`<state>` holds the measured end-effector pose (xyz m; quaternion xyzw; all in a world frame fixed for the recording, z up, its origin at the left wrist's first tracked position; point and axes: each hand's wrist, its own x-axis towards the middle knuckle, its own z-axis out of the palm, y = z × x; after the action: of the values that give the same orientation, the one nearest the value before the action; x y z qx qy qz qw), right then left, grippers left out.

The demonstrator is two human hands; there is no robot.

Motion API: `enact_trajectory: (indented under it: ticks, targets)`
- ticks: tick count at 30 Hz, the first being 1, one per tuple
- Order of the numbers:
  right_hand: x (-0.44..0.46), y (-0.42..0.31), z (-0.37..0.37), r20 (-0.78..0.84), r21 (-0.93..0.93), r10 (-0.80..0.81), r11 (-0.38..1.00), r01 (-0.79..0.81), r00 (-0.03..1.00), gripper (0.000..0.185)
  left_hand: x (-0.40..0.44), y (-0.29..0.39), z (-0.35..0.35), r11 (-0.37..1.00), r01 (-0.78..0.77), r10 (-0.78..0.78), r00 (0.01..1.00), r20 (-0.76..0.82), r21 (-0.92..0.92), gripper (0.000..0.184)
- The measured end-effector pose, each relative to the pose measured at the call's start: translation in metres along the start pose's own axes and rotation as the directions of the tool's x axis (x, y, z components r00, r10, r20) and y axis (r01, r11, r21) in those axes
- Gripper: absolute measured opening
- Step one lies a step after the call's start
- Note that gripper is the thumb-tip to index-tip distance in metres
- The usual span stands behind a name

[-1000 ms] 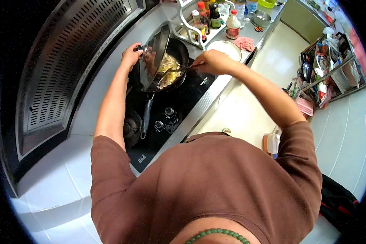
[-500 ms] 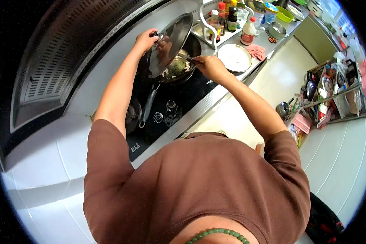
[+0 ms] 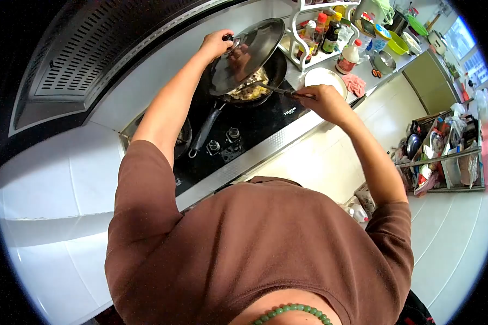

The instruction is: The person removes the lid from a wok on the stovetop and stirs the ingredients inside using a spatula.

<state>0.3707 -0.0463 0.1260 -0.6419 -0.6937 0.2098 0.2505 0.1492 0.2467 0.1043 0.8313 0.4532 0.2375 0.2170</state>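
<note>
My left hand [image 3: 216,45] is closed on the knob of a glass lid [image 3: 249,54], which it holds tilted above a dark wok [image 3: 277,68]. Pale and yellowish pieces of food [image 3: 248,91] lie in the wok; the lid hides part of them. My right hand [image 3: 329,103] grips the handle of a spatula [image 3: 276,89], whose blade end reaches into the food. The wok's long black handle [image 3: 207,130] points toward me over the black gas hob [image 3: 255,127].
A white plate [image 3: 314,78] sits right of the hob, beside a pink cloth [image 3: 354,85]. Sauce bottles [image 3: 331,35] stand on a white rack [image 3: 294,32] behind. Further right are scissors [image 3: 376,72], a metal bowl [image 3: 385,62] and a crowded shelf [image 3: 444,157]. The range hood [image 3: 76,73] overhangs the left.
My right hand has drawn back from the wok to the right, and more of the spatula shows. The food looks lighter and more spread out. The whole view has shifted slightly.
</note>
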Motion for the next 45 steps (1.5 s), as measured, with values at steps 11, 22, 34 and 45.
enact_trajectory:
  ticks: [11, 22, 34, 45]
  targets:
    - [0.047, 0.016, 0.072, -0.181, 0.054, -0.007, 0.998, 0.017, 0.983, 0.023, 0.002, 0.001, -0.005, 0.993, 0.072, -0.071, 0.997, 0.012, -0.093, 0.037]
    - [0.066, 0.030, 0.089, -0.178, -0.093, -0.055, 0.995, 0.038, 0.982, 0.022, -0.005, -0.003, -0.011, 0.995, 0.074, -0.072, 0.997, 0.030, -0.061, 0.033]
    - [0.021, 0.024, 0.017, -0.047, -0.391, -0.049, 0.920, 0.027, 0.998, 0.018, -0.002, -0.013, -0.015, 0.972, 0.113, -0.095, 0.991, 0.093, -0.208, 0.033]
    - [0.089, 0.042, 0.087, -0.344, 0.157, 0.205, 0.975, -0.159, 0.916, 0.030, -0.002, -0.013, -0.021, 0.969, 0.102, -0.091, 0.994, 0.059, -0.223, 0.032]
